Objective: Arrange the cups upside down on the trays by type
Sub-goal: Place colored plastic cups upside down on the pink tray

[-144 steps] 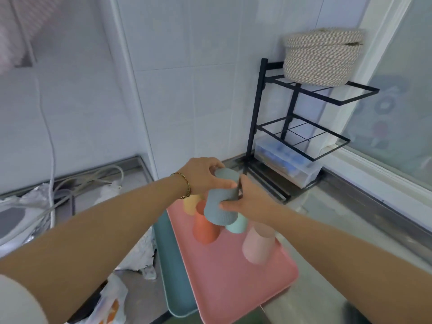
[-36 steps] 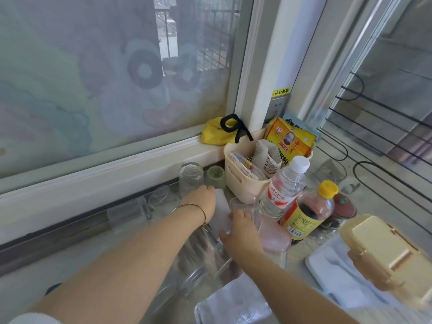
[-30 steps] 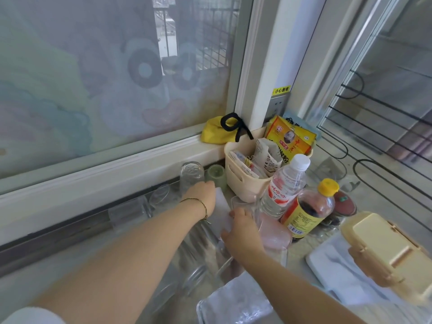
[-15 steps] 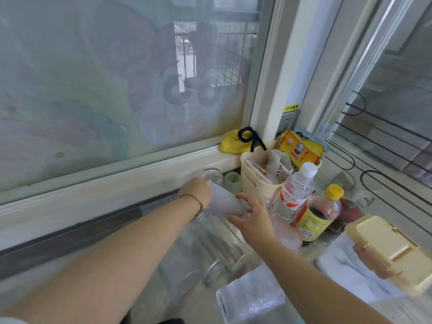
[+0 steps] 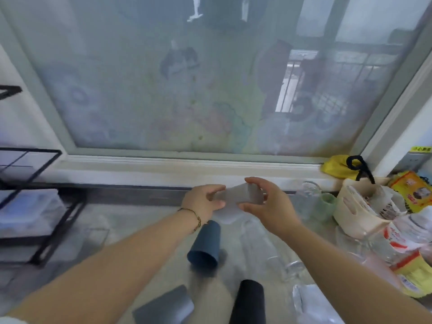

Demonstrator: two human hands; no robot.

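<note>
Fetching step: the left hand [image 5: 205,202] and right hand [image 5: 268,206] both grip a frosted cup [image 5: 238,197], held sideways in the air above the table [image 5: 140,216] near the window sill [image 5: 163,169]. No tray shows here. Next, probably, carry it to its matching tray and set it mouth-down.

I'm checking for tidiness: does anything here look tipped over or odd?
A clear glass lies on its side right of the blue cup; the grey cup at the bottom edge also looks tipped.
</note>
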